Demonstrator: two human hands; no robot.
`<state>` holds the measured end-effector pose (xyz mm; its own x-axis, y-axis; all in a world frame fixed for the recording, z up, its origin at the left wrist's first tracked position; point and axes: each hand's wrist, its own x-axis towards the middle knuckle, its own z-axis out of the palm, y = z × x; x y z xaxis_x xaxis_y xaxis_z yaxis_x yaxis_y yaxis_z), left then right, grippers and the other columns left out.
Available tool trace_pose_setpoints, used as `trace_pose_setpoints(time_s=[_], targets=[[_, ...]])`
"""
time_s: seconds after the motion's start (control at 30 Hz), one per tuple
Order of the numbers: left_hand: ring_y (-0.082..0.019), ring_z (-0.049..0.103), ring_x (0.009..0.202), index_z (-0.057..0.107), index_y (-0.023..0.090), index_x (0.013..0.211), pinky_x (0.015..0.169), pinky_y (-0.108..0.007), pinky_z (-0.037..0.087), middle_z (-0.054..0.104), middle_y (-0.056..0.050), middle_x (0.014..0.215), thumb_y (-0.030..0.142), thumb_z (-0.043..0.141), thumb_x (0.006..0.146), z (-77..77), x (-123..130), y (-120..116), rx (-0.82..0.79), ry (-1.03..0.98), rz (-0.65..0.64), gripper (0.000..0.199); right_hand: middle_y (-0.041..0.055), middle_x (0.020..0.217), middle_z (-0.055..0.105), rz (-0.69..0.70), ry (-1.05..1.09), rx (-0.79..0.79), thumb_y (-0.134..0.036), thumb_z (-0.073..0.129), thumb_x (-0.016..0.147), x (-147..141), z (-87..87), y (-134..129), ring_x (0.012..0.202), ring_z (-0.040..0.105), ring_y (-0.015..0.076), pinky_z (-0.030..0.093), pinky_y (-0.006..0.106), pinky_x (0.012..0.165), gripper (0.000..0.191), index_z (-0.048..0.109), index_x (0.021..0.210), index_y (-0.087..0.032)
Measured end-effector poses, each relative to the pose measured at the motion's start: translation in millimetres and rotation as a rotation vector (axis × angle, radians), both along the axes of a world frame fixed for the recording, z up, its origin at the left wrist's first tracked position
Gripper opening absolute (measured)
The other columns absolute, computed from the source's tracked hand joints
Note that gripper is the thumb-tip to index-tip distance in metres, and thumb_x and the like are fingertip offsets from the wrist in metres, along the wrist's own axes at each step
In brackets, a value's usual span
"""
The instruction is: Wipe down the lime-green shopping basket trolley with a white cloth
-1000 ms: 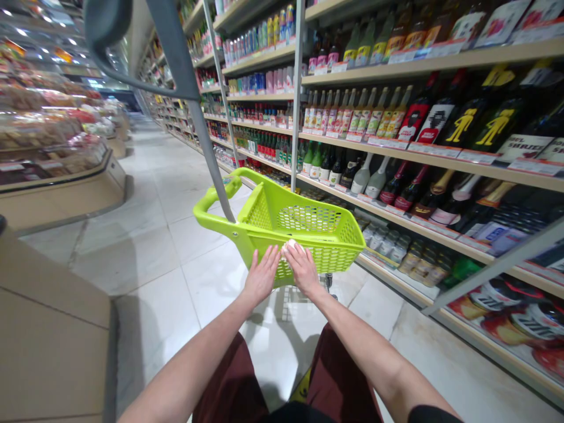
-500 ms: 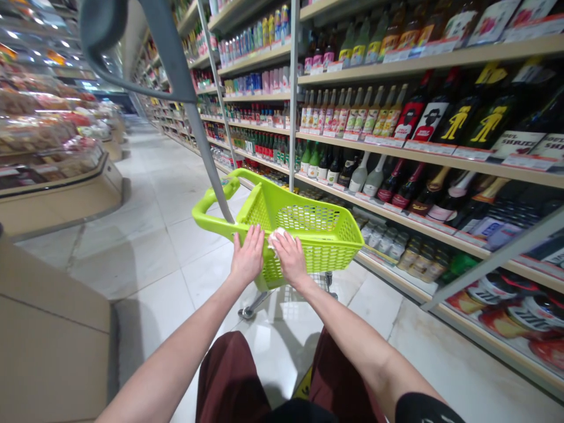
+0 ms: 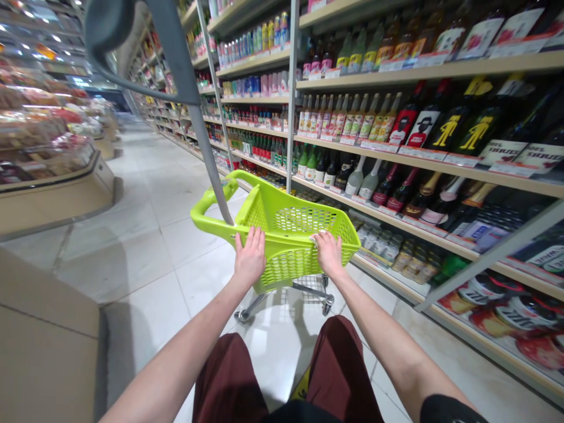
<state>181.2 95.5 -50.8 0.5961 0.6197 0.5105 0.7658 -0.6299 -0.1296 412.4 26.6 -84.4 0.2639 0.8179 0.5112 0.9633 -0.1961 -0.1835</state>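
A lime-green plastic basket cart [image 3: 286, 247] stands in front of me, with perforated sides and a grey pole rising at its handle end. My left hand [image 3: 250, 254] rests on the near side wall close to the handle, fingers stretched over the rim, holding nothing visible. Farther right along the same rim is my right hand [image 3: 329, 252], its fingers curled over the edge. A bit of white cloth [image 3: 314, 237] shows at its fingertips, pressed against the rim; most of it is hidden under the hand.
Shelves [image 3: 423, 158] of bottles, cans and jars run along the right. At the left are a beige counter [image 3: 44, 329] and a display of packaged food [image 3: 39, 153]. Cart wheels [image 3: 328, 302] stand on the tiled floor [image 3: 145, 205].
My right hand has slid right along the basket rim with the white cloth, away from my left hand. My left hand stays in nearly the same place. The view has shifted slightly.
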Motion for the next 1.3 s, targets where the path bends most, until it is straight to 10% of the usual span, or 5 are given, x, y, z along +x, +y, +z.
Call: trace_pose_setpoints(time_s=[0.23,0.57,0.9,1.17,1.3], targets=[[-0.026,0.019,0.131,0.031,0.007,0.131,0.104,-0.056,0.002,0.030,-0.014,0.138,0.017,0.034,0.074,1.8,-6.7,-3.2,0.008,0.039,-0.001,0.058,0.0060,0.120,0.053,0.205,-0.046,-0.008,-0.011,0.036,0.085,-50.2,5.7,23.1,0.118,0.035,0.0247,0.015,0.053,0.098,0.036,0.050,0.115,-0.024],[-0.026,0.016,0.132,0.030,0.007,0.132,0.104,-0.056,0.001,0.029,-0.014,0.139,0.018,0.036,0.073,1.3,-7.4,-10.3,-0.013,0.027,0.009,0.060,0.0077,0.120,0.052,-0.115,-0.063,-0.115,-0.010,0.037,0.083,42.3,-10.4,-24.5,0.118,0.034,0.0265,0.016,0.055,0.096,0.035,0.054,0.112,-0.023],[-0.026,0.015,0.132,0.029,0.006,0.132,0.104,-0.056,0.004,0.028,-0.014,0.139,0.018,0.037,0.072,4.4,-10.1,-14.9,-0.007,0.040,0.027,0.061,0.0069,0.123,0.051,0.258,-0.050,-0.025,-0.011,0.036,0.085,-61.5,5.7,20.1,0.121,0.031,0.0239,0.015,0.050,0.099,0.037,0.049,0.118,-0.022],[-0.027,0.017,0.131,0.031,0.006,0.131,0.104,-0.056,0.006,0.029,-0.013,0.139,0.017,0.036,0.073,3.2,-7.8,-14.1,-0.016,0.023,0.034,0.059,0.0057,0.123,0.051,0.006,-0.072,-0.085,-0.011,0.036,0.084,32.5,-14.4,-20.9,0.121,0.032,0.0245,0.014,0.054,0.098,0.036,0.051,0.115,-0.024],[-0.027,0.017,0.131,0.031,0.006,0.131,0.104,-0.054,0.008,0.030,-0.014,0.139,0.017,0.038,0.072,3.3,-2.6,-14.1,-0.028,0.003,0.018,0.061,0.0070,0.120,0.053,-0.070,-0.044,-0.084,-0.010,0.036,0.084,30.9,-10.3,-16.7,0.118,0.035,0.0263,0.016,0.054,0.096,0.034,0.055,0.110,-0.022]])
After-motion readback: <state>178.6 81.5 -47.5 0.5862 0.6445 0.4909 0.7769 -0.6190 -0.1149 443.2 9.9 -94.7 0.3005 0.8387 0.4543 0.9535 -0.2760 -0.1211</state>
